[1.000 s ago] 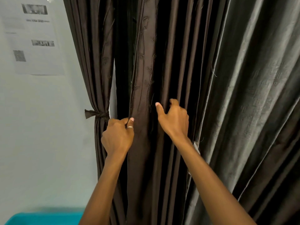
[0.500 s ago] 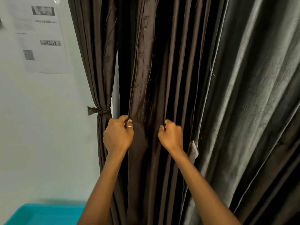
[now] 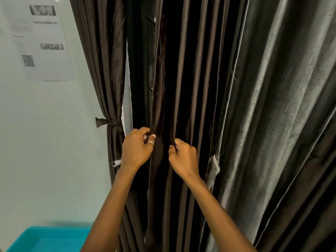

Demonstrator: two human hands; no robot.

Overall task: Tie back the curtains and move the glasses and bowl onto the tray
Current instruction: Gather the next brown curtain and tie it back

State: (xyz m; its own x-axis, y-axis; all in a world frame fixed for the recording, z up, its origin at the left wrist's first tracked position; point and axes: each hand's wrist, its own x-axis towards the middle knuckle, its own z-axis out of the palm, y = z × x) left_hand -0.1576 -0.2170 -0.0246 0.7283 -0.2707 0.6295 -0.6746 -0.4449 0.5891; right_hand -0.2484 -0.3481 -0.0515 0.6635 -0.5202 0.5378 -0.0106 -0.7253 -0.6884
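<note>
Head: two hands, left hand (image 3: 136,150), right hand (image 3: 183,159), gripping curtain (image 3: 192,88).

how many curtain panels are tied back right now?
1. The narrow curtain panel by the wall is knotted with a tie. The panel both hands grip hangs loose; others may be out of frame.

Narrow gap (image 3: 145,79) between curtain folds (image 3: 190,79)
</note>
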